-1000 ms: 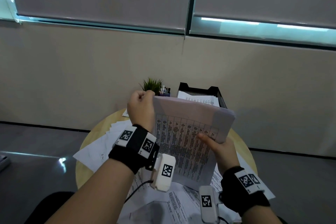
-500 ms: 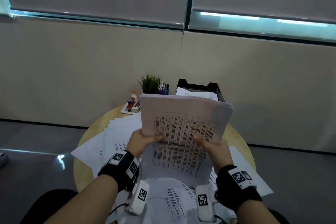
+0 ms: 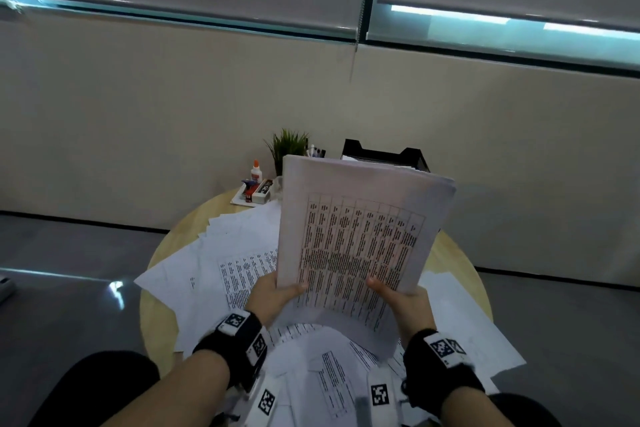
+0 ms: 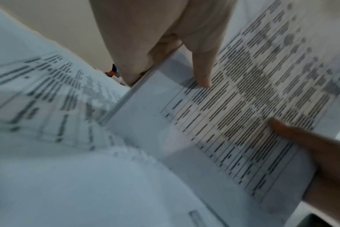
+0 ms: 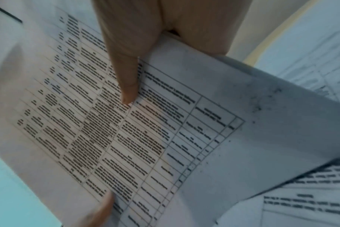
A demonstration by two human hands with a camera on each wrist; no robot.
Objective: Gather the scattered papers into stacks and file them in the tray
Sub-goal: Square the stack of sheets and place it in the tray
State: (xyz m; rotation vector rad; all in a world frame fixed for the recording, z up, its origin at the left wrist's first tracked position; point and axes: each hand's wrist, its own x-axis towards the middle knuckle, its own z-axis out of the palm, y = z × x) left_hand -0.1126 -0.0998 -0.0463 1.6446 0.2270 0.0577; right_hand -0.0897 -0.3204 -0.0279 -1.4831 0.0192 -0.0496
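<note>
Beige wall behind, a round pale wooden table [image 3: 162, 253] strewn with sheets. Both hands, left hand [image 3: 273, 298] and right hand [image 3: 405, 302], pinch the upright stack of white printed papers [image 3: 360, 236] by its bottom edge. Light and floppy, it probably wants support along both sides on the way to the black file tray [image 3: 381, 153].

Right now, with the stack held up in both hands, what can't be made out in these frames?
- Tray: head view shows only its black top rim; the held stack hides the rest.
- Printed text: too blurred to read in any view.
- Fingers behind the stack: hidden by paper; only the thumbs of the left hand and right hand show.
- Sheet count: edges too fine.
- Loose papers near the person: covered by arms.
</note>
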